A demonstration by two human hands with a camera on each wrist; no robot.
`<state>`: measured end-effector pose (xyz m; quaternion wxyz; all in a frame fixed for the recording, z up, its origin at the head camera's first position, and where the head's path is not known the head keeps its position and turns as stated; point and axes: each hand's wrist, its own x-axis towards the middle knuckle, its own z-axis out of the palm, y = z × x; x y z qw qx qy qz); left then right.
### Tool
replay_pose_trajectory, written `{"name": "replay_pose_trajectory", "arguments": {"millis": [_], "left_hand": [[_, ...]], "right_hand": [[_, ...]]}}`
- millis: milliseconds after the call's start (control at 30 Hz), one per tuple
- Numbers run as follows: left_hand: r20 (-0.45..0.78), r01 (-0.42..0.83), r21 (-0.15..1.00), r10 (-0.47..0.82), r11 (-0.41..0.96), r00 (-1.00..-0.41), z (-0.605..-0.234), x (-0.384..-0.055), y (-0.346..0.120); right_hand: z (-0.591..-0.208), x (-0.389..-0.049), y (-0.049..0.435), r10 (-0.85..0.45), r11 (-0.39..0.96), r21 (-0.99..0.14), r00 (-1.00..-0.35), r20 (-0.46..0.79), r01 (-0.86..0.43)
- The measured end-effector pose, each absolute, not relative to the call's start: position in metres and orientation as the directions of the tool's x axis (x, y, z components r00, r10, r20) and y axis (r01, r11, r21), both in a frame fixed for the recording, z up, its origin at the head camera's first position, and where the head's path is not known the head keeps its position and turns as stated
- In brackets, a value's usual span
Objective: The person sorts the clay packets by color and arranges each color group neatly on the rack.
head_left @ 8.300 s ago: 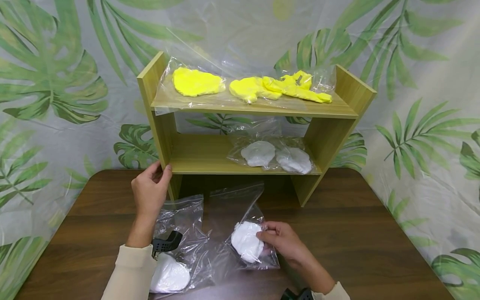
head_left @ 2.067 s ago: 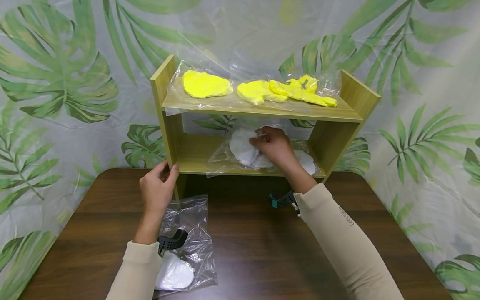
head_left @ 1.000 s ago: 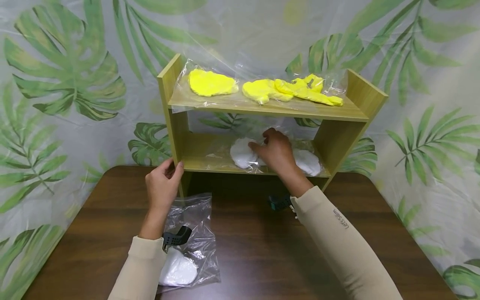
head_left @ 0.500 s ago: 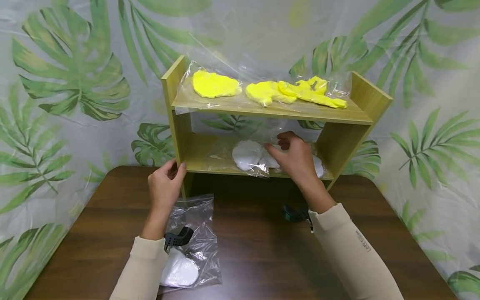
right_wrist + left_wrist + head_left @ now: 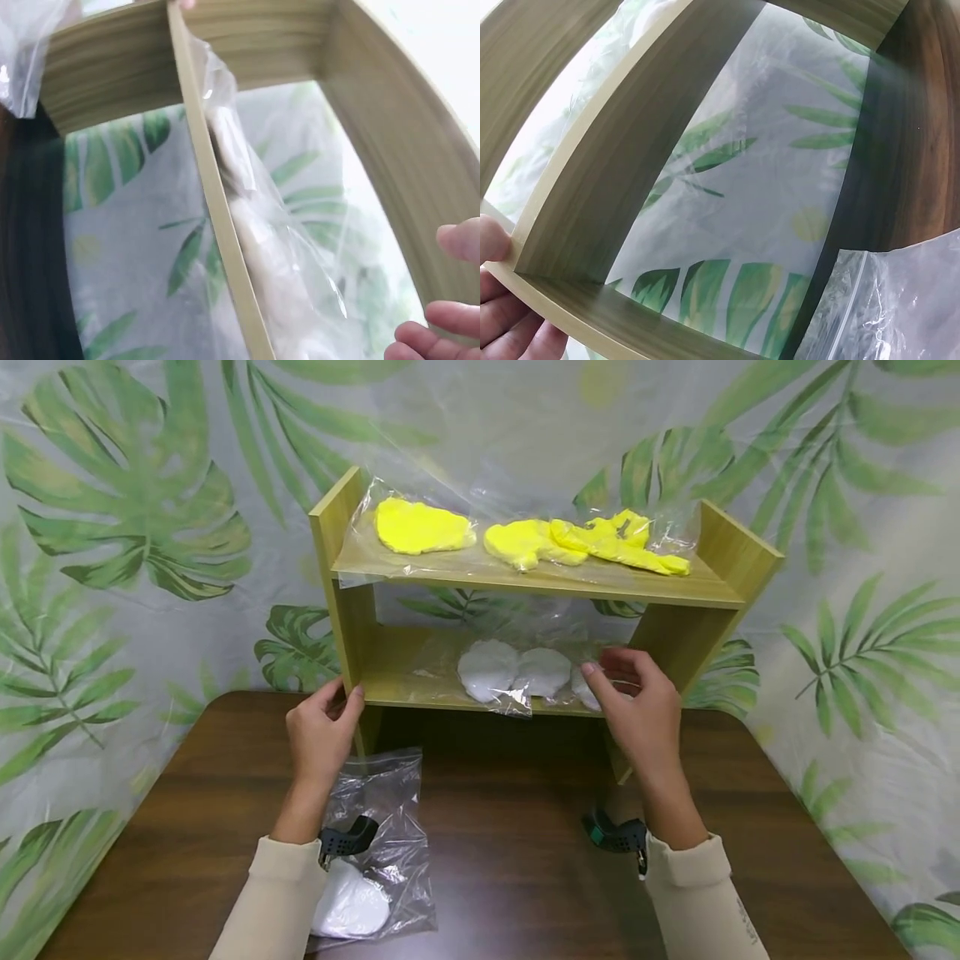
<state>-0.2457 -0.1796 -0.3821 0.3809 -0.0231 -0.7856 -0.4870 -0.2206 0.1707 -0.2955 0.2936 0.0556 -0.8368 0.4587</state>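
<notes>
My left hand [image 5: 324,727] grips the lower left side panel of a wooden shelf [image 5: 525,581], its thumb and fingers on either side of the edge in the left wrist view. My right hand [image 5: 641,706] holds nothing; its fingers are spread apart and slightly bent, in front of the middle board's right end. On that board lie clear zip bags with flattened white clay-like lumps: a left one [image 5: 487,670], a middle one [image 5: 543,672] and a right one [image 5: 583,687], partly hidden behind my right hand. The left bag's edge hangs over the board's front.
Clear bags with bright yellow lumps [image 5: 423,527] lie along the top board, a crumpled yellow piece [image 5: 622,542] at their right. Another zip bag with a white lump [image 5: 352,902] rests on the dark wood table [image 5: 510,860], partly behind my left forearm. Leaf-patterned cloth [image 5: 127,568] hangs behind.
My right hand carried a bagged white lump from the table to the middle board, beside two others there. It then let go and drew back to the right. My left hand stays on the shelf.
</notes>
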Motion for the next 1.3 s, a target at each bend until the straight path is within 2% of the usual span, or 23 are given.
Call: {"name": "replay_pose_trajectory", "arguments": {"millis": [167, 400, 567, 667, 800, 1067, 1167, 1300], "left_hand": [[0.632, 0.412, 0.735, -0.324, 0.539, -0.704, -0.379, -0.245, -0.18], [0.621, 0.412, 0.74, -0.305, 0.532, -0.722, -0.38, -0.247, -0.175], [0.624, 0.424, 0.745, -0.311, 0.515, -0.717, -0.381, -0.246, -0.173], [0.627, 0.428, 0.745, -0.321, 0.511, -0.709, -0.381, -0.246, -0.175], [0.625, 0.421, 0.746, -0.326, 0.516, -0.709, -0.383, -0.246, -0.179], [0.612, 0.407, 0.754, -0.326, 0.516, -0.721, -0.386, -0.244, -0.182], [0.619, 0.41, 0.747, -0.324, 0.523, -0.715, -0.385, -0.243, -0.182], [0.628, 0.417, 0.739, -0.316, 0.53, -0.712, -0.385, -0.244, -0.182]], "right_hand": [[-0.301, -0.207, 0.181, 0.301, 0.514, -0.78, -0.776, 0.554, -0.357], [-0.301, -0.187, 0.193, 0.467, 0.427, -0.815, -0.676, 0.57, -0.393], [-0.313, -0.193, 0.211, 0.574, 0.392, -0.821, -0.588, 0.57, -0.414], [-0.317, -0.198, 0.218, 0.619, 0.389, -0.832, -0.556, 0.555, -0.397], [-0.329, -0.211, 0.231, 0.632, 0.387, -0.85, -0.568, 0.527, -0.357], [-0.35, -0.228, 0.246, 0.582, 0.394, -0.882, -0.674, 0.456, -0.257], [-0.355, -0.233, 0.249, 0.572, 0.406, -0.881, -0.684, 0.453, -0.244], [-0.362, -0.238, 0.251, 0.573, 0.468, -0.858, -0.666, 0.477, -0.212]]}}
